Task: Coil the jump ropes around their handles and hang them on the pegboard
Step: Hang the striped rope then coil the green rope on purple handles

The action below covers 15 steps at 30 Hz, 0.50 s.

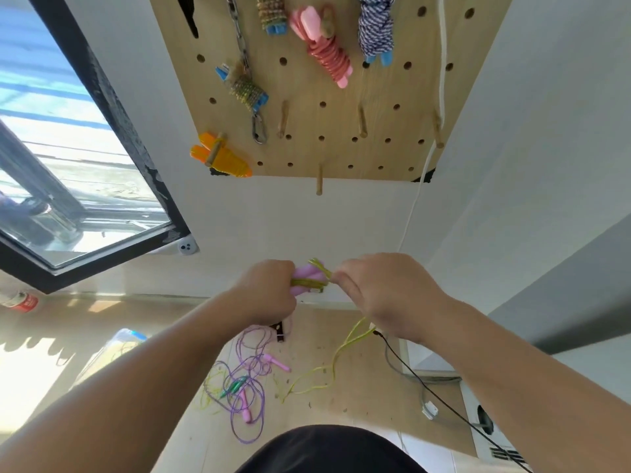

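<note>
Below the pegboard: winding zone, well apart from the board.
Left hand: curled round the pink handles, whose long axis lies left to right.
Right hand: pinches the yellow-green rope just beside the handles; slack trails to the floor.
Free peg: directly above the handles.

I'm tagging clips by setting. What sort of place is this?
Probably a room in a home, a storage corner rather than a gym: a wooden pegboard on a white wall holds coiled jump ropes, a window sits beside it, and loose ropes lie on the floor.
</note>
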### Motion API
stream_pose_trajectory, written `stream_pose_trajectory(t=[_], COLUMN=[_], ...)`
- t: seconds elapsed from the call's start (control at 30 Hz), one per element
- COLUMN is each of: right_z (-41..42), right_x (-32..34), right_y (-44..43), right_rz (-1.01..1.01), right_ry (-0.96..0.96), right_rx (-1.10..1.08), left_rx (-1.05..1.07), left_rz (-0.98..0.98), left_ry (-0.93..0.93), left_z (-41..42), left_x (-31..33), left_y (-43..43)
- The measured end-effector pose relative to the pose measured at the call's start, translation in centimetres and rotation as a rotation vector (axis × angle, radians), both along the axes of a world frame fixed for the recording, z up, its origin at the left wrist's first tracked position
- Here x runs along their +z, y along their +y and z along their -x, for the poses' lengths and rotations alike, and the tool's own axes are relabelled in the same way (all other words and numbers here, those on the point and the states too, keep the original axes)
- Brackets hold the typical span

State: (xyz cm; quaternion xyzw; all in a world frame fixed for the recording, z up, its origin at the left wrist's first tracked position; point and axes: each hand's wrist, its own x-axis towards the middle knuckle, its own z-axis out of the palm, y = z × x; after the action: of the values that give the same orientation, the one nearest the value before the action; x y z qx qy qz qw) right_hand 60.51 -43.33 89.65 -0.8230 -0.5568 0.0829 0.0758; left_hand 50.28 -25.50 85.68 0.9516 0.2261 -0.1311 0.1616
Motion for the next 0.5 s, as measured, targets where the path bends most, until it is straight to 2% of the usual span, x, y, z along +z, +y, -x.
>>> stream_pose_trajectory(t=[0.27,0.43,0.5], right_z=[0.0,0.7,1.0], right_x=[-2.6,-1.8,-1.5], right_y=[-3.0,-2.8,-2.6], right_rz=[-0.303,-0.371,-0.406], right_ry=[0.362,0.522,0.556], right_rx=[-0.322,-0.317,-0.304], left_rx=[0.219,0.326,0.346], left_rz=[0.457,0.847,0.935], left_ry=[-0.270,-0.342,-0.356], left_z=[0.4,0.7,0.9], left_x=[-0.3,1.9,2.2], left_y=[-2.7,-3.8,-4.0])
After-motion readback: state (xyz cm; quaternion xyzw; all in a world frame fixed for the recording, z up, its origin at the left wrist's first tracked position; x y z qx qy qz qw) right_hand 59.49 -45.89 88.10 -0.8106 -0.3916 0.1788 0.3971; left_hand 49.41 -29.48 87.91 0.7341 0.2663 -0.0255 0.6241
